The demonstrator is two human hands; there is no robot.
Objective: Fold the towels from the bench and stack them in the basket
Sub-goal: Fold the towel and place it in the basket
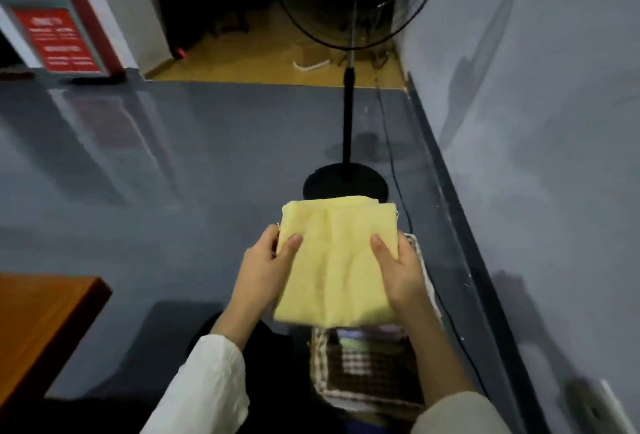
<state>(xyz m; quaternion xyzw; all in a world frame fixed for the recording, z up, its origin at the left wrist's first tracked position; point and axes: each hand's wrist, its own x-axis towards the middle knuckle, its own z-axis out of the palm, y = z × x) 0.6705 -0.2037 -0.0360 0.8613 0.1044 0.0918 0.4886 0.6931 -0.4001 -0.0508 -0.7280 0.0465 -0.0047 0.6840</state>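
I hold a folded pale yellow towel [337, 260] flat in the air between both hands. My left hand [265, 269] grips its left edge, thumb on top. My right hand [398, 272] grips its right edge the same way. Directly beneath the towel stands the woven basket [367, 371] with a checked brown and white lining. A few folded towels lie inside it, mostly hidden by the yellow one.
A wooden bench [41, 322] juts in at the lower left. A black standing fan [346, 177] with round base stands just beyond the basket, its cable trailing along the floor. A grey wall [536, 122] runs down the right. Glossy grey floor spreads to the left.
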